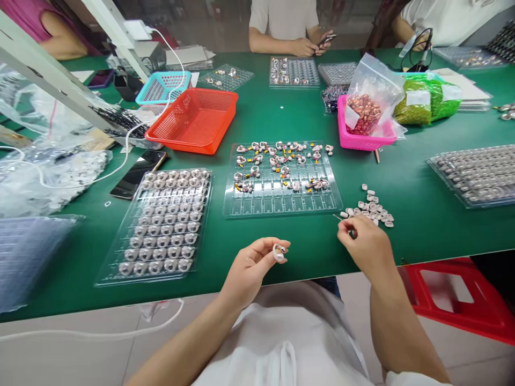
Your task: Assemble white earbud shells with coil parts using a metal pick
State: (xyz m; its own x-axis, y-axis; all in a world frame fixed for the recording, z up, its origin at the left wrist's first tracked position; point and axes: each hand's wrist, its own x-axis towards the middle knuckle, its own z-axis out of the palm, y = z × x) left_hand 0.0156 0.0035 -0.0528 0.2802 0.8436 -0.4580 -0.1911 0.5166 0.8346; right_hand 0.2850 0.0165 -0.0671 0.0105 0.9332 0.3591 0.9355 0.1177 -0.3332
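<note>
Between the thumb and fingers of my left hand (255, 268) is a small white ring-shaped earphone housing (278, 253), raised over the table's front edge. My right hand (368, 244) is closed on a thin metal tool (338, 217), whose tip points left; its full shape is hidden in the fingers. Right behind that hand lies a loose pile of small white caps (372, 206). A clear plastic tray (257, 206) ahead of my hands carries several similar white pieces with yellow tabs and wires. Further left, another clear tray (108, 273) is filled with rows of whitish ring-shaped parts.
A red basket (193, 126), a turquoise basket (163, 88) and a phone (139, 174) stand at left. At right are a pink basket (364, 140) with a bag of copper-coloured parts and stacked trays (475, 171). Across the table a person (284, 27) holds a phone. A white cable crosses the left side.
</note>
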